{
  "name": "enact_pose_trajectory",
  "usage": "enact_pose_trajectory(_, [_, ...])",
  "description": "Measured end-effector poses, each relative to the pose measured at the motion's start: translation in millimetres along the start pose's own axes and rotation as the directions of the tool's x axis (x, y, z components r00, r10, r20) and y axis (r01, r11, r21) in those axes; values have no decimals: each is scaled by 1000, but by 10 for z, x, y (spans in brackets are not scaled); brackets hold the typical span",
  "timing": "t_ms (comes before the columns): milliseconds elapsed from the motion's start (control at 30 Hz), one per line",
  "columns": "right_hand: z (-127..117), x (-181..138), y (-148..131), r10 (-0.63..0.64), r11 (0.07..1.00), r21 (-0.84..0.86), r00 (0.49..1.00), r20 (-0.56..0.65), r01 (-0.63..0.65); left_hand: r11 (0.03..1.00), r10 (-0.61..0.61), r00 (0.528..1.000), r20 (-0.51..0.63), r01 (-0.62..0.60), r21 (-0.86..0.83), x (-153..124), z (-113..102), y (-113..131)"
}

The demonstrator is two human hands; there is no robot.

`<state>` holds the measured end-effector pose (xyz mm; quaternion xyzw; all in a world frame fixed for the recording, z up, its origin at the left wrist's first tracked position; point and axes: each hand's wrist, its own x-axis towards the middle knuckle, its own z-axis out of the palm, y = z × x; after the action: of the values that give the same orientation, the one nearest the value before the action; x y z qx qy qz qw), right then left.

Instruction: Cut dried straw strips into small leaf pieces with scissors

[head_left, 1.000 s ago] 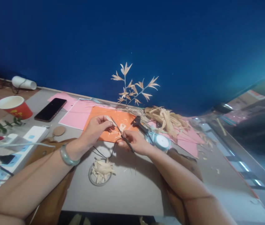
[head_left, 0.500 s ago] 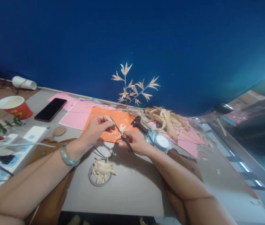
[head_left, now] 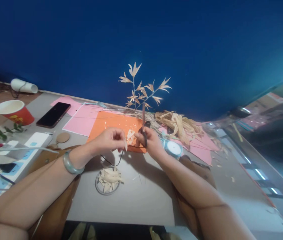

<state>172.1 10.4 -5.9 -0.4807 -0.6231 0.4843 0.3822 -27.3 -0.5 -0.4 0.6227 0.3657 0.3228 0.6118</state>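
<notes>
My left hand (head_left: 110, 140), with a bangle at the wrist, pinches a small pale piece of husk (head_left: 125, 144) between thumb and fingers. My right hand (head_left: 151, 141) is closed around the handles of a pair of scissors (head_left: 143, 115), blades pointing up and away from me. Beneath both hands lies an orange sheet (head_left: 101, 125) scattered with pale clippings (head_left: 130, 134). Nearer to me, a small round clear dish (head_left: 97, 186) holds a heap of cut husk pieces (head_left: 110, 180). Behind the hands rises a branch with husk flowers (head_left: 142, 93).
Dried corn husks (head_left: 178, 125) and a blue ribbon spool (head_left: 173, 149) lie to the right. On the left are a phone (head_left: 53, 115), a red paper cup (head_left: 26, 115), a round cork-coloured disc (head_left: 63, 137) and a power strip (head_left: 37, 141). A blue wall (head_left: 81, 50) stands behind.
The scissors have come away from the piece in my left hand and swung upright. My left hand has moved slightly right and down, turning the piece to hang downward.
</notes>
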Motion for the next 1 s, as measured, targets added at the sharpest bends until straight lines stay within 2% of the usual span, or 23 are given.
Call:
enact_pose_trajectory(67, [-38,30,-7,-54,997,-53,995,-86,50,976,-81,966,247,26,217,-45,30,-30])
enact_pose_trajectory(100, [-56,45,-6,-81,993,-95,991,-103,72,946,-111,943,313,4,324,-69,48,-44])
enact_pose_trajectory(200, [-96,97,25,-157,936,-328,986,-64,128,842,-170,904,391,-72,534,-139,92,-67])
enact_pose_trajectory(267, [-105,137,65,-180,835,-530,984,-7,149,806,-218,880,422,-81,586,-176,104,-57])
enact_pose_trajectory(367, [-101,216,127,-188,668,-731,982,18,142,750,-271,855,443,-101,654,-216,112,-38])
enact_pose_trajectory(467, [-96,309,166,-158,579,-809,987,9,100,711,-300,850,434,-103,695,-243,119,-66])
enact_pose_trajectory(633, [-66,438,177,-78,488,-872,997,11,48,826,-219,916,335,-9,563,-256,126,-145])
enact_pose_trajectory(667, [-50,454,177,-66,473,-880,998,17,46,813,-228,910,346,-17,582,-253,128,-147])
enact_pose_trajectory(767, [15,487,179,-46,451,-891,998,43,59,695,-339,845,413,-71,715,-235,138,-123])
enact_pose_trajectory(833, [65,497,185,-50,440,-895,997,55,71,646,-378,824,422,-92,758,-219,142,-102])
enact_pose_trajectory(1000, [160,498,233,-58,372,-926,998,38,57,709,-348,833,429,-65,702,-181,120,-88])
